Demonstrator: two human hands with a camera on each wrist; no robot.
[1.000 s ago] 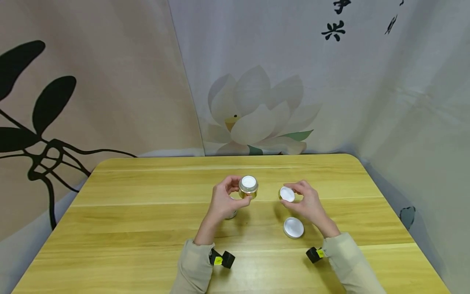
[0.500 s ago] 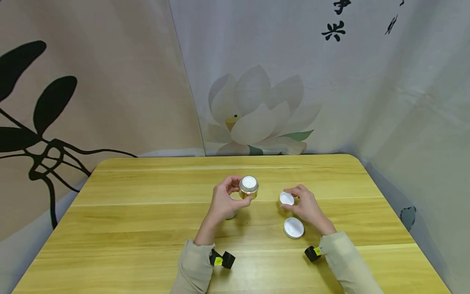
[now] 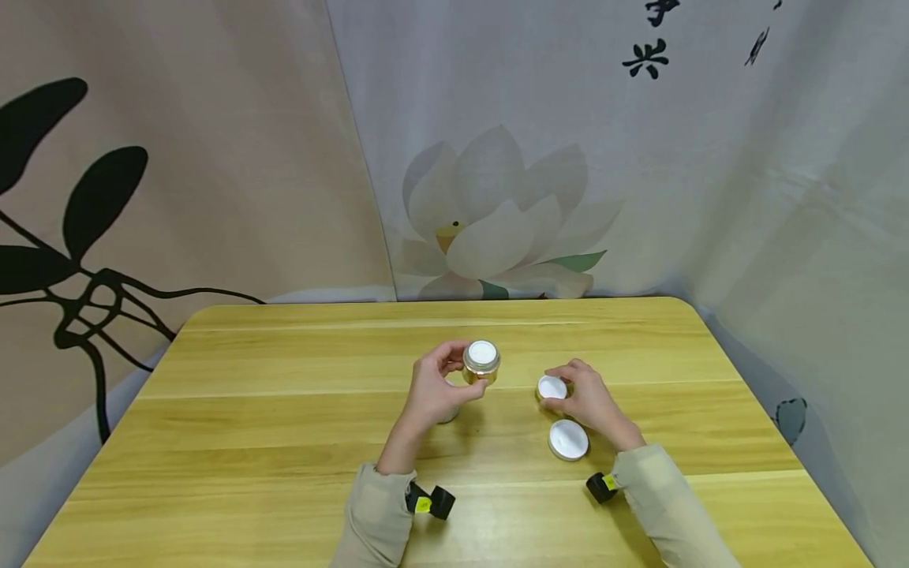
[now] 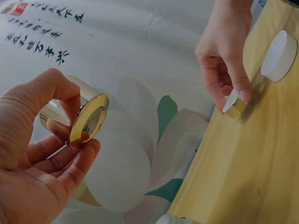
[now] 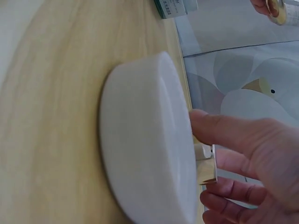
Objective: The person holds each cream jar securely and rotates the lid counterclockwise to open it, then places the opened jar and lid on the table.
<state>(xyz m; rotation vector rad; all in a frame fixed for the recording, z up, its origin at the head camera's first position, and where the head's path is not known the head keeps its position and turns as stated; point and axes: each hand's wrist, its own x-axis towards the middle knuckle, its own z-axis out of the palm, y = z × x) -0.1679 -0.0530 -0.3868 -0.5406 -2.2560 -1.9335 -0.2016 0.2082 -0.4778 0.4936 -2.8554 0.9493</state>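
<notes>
My left hand [image 3: 432, 386] grips a small gold-based jar [image 3: 481, 361] with a white top, above the table. Seen in the left wrist view, the gold rim of the jar [image 4: 89, 116] faces the camera, thumb and fingers curled round its side. My right hand [image 3: 591, 401] pinches a gold cap [image 3: 551, 387], its white inside turned up, low at the tabletop. Just nearer to the person lies a wider white lid [image 3: 568, 440], hollow side up. It fills much of the right wrist view, partly hiding the gold cap [image 5: 205, 165].
Partly hidden behind my left hand stands another container [image 3: 450, 413]; the right wrist view shows its green label [image 5: 172, 7]. The wooden table [image 3: 284, 450] ends at the back against a curtain [image 3: 497, 118] printed with a lotus.
My right hand has come down and slightly left with the gold cap, from above the table to its surface. The left hand and jar have hardly moved.
</notes>
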